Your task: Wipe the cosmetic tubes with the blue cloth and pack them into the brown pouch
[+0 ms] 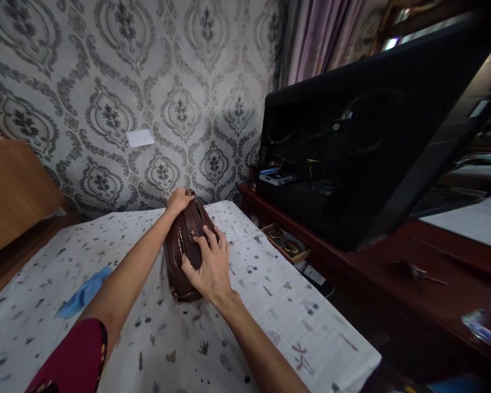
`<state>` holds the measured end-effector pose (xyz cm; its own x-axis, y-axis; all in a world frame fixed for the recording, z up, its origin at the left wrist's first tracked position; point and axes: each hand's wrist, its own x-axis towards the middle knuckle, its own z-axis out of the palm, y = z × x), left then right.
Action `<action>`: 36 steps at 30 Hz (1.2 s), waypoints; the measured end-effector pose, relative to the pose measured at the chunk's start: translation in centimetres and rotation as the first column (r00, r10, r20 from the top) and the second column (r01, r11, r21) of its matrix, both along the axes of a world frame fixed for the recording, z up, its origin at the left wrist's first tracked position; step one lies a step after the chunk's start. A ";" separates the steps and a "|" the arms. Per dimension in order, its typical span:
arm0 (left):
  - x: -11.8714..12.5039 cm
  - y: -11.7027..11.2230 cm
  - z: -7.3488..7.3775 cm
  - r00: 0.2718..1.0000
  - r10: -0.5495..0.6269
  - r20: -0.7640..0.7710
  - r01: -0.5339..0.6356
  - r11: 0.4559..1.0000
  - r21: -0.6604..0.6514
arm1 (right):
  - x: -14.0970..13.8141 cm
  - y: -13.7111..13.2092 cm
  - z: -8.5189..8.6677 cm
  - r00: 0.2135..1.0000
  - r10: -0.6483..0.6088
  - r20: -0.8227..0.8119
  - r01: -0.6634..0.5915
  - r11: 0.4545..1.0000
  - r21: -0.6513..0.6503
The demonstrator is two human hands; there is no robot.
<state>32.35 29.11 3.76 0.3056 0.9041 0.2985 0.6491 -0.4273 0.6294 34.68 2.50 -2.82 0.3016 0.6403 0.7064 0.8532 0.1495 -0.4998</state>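
Observation:
A dark brown leather handbag (180, 278) with zippers lies on a white patterned sheet (278, 316). My left hand (179, 200) is closed around the bag's far end, near a short strap or handle. Across the top of the bag, my right hand (213, 265) has its fingers spread. Its thumb touches beside a zipper on the left, and the other fingertips rest near a small metal fitting. The palm hides part of the bag's right side. To the left of my left forearm lies a crumpled blue cloth (85, 292).
A large black television or monitor (352, 142) stands on the reddish-brown desk (376, 262) at right. Below it, an open drawer (288, 245) holds round items. Keys (421, 272) lie on the desk. A wooden board (16, 191) stands at left, and patterned wallpaper (180, 109) is behind.

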 end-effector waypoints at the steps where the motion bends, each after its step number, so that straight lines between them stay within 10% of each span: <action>1: 0.0 0.0 -0.1 1.000 0.002 0.013 -0.002 1.000 0.003 | 0.0 0.0 0.0 1.000 -0.004 -0.002 0.004 1.000 0.004; 11: -1.4 -0.8 -0.7 0.967 -0.137 0.215 0.140 0.990 0.004 | 0.2 0.1 0.0 0.999 0.026 -0.046 -0.026 1.000 -0.003; 20: -2.1 -1.2 -0.5 0.961 -0.257 0.103 0.254 0.966 0.041 | 1.0 0.4 0.0 0.997 0.050 -0.063 -0.053 0.997 -0.049; 36: -6.5 0.2 0.0 0.992 -0.115 0.048 0.111 0.991 0.076 | 0.0 0.9 -1.5 0.989 -0.116 0.096 0.112 0.993 0.044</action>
<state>25.90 29.31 3.78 0.3873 0.8397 0.3806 0.5610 -0.5422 0.6255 34.69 3.36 -4.37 0.2991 0.5775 0.7596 0.9104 0.0656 -0.4084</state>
